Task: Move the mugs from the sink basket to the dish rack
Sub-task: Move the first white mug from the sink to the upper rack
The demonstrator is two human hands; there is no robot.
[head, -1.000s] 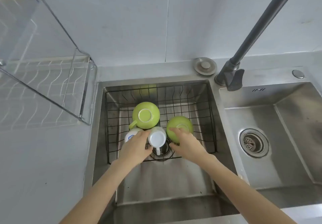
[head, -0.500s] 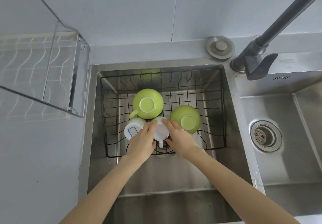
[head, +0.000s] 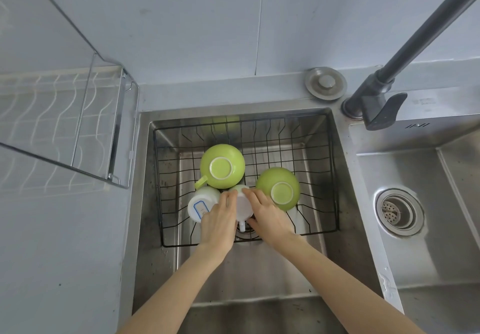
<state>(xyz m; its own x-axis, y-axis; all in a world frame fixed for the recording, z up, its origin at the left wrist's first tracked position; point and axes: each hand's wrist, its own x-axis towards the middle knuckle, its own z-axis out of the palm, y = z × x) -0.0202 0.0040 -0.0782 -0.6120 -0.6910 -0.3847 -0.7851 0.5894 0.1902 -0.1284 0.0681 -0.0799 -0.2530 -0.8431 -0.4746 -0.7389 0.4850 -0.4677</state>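
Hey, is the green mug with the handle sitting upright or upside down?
Upside down. The green mug shows its pale foot ring facing up, with its rim down in the basket.

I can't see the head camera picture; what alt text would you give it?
Seen from above, a person's left hand and right hand close around a white mug in a black wire basket inside a steel sink. Two upside-down green mugs and another white mug sit there too; an empty dish rack stands left.
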